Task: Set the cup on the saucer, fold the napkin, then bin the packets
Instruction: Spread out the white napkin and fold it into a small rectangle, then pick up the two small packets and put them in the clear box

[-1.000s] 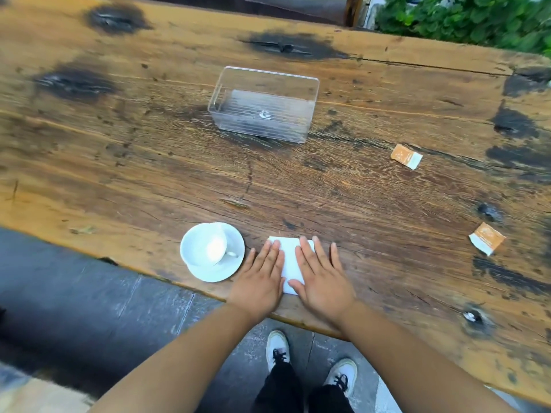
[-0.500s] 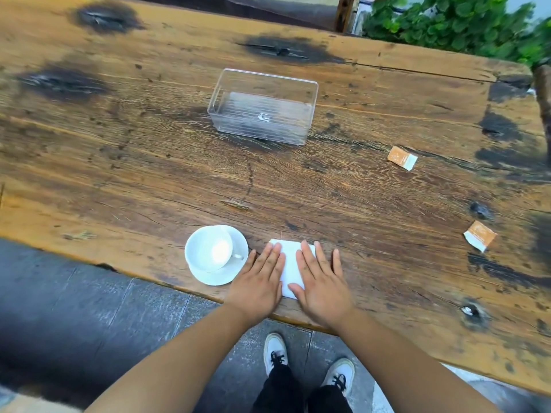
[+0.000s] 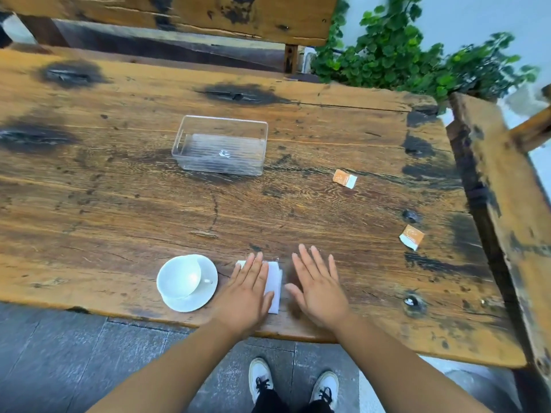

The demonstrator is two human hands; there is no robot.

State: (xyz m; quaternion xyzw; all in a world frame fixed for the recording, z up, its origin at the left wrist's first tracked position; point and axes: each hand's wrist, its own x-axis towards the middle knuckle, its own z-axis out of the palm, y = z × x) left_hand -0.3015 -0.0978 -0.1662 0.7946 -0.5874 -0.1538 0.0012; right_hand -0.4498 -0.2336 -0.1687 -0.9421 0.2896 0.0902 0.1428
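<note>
A white cup [image 3: 179,277] stands on a white saucer [image 3: 205,296] near the table's front edge. Just right of it lies a folded white napkin [image 3: 275,289]. My left hand [image 3: 247,293] rests flat on the napkin's left part, fingers spread. My right hand [image 3: 319,284] hovers flat and empty just right of the napkin, off it. Two orange-and-white packets lie on the wood: one [image 3: 344,178] right of the bin, one [image 3: 411,236] nearer the right edge. A clear plastic bin [image 3: 220,144] sits empty mid-table.
The table [image 3: 119,204] is rough wood with dark burnt patches. A wooden bench [image 3: 507,189] runs along its right side and another stands behind. Green plants [image 3: 402,55] grow at the back right. My shoes show below the front edge.
My right hand has slid off the napkin to the right and lifted slightly. The left hand stays on the napkin. The view has tilted up, showing more of the far side.
</note>
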